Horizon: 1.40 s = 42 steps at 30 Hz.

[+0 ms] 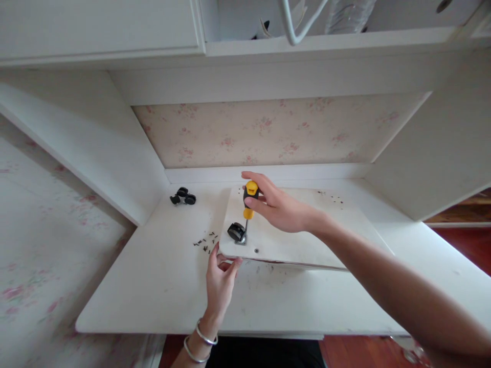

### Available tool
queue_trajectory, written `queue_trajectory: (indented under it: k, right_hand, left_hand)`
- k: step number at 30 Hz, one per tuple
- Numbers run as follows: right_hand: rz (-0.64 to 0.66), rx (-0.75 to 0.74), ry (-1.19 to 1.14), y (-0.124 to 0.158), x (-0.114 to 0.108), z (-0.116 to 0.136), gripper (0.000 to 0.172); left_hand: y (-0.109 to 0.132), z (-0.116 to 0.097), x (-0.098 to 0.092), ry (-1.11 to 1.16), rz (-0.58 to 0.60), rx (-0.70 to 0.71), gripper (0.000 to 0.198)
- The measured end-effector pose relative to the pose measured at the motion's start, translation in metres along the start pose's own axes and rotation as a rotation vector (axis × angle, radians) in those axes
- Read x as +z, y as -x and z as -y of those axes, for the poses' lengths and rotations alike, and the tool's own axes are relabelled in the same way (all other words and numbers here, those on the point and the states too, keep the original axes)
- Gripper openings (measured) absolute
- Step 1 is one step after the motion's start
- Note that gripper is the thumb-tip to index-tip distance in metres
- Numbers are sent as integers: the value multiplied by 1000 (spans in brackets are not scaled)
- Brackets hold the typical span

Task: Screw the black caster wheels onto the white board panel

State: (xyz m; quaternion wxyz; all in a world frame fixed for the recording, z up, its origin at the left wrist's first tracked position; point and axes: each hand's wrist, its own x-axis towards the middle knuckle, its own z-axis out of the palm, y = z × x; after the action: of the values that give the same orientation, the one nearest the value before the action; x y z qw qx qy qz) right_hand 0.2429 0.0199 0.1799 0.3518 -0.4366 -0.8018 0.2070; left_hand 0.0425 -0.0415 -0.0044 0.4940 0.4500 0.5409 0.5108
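Note:
My right hand (284, 208) is closed around the yellow and black handle of a screwdriver (250, 198). Its shaft points down at the metal plate of a black caster wheel (236, 231), near the left front corner of a white board (303, 237). At that corner, my left hand (220, 286) pinches the board's edge between thumb and fingers. A round dark fitting (257, 250) sits on the board just right of the caster. Left of the board lie several small dark screws (205, 241). Exactly where the screwdriver tip meets the plate is too small to make out.
More black casters (183, 197) stand at the back left of the white desk (153, 286). Side panels (76, 133) flank the desk, and a shelf (268, 82) overhangs it. A pale curved tube (292, 36) hangs down at the top. Small dark specks (335, 199) dot the board's far right.

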Motion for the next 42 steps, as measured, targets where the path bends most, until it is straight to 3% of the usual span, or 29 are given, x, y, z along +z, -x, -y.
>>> queue_trajectory:
  k: [3,9,12,18,24,35,42]
  right_hand:
    - [-6,37,-53,0,-2,-1,41]
    - [-198,140,276,-3,11,7,44]
    - [-167,138,196,-2,12,5,49]
    - [35,90,-233,1,-2,-3,41]
    - [-132,215,30,-1,2,6,44]
    - [-45,148,3,8,-7,11,27]
    - [-429,274,-48,1,-11,11,36]
  left_hand:
    - [0,0,0,-9,1,7,90]
    - [0,0,0,8,5,8,87]
    - [-1,0,0,10,21,16,84]
    - [0,-1,-1,5,28,32,83]
    - [0,1,-1,-5,27,23,82]
    - [-1,3,-1,11,46,29,79]
    - [-2,6,-3,8,43,22,81]
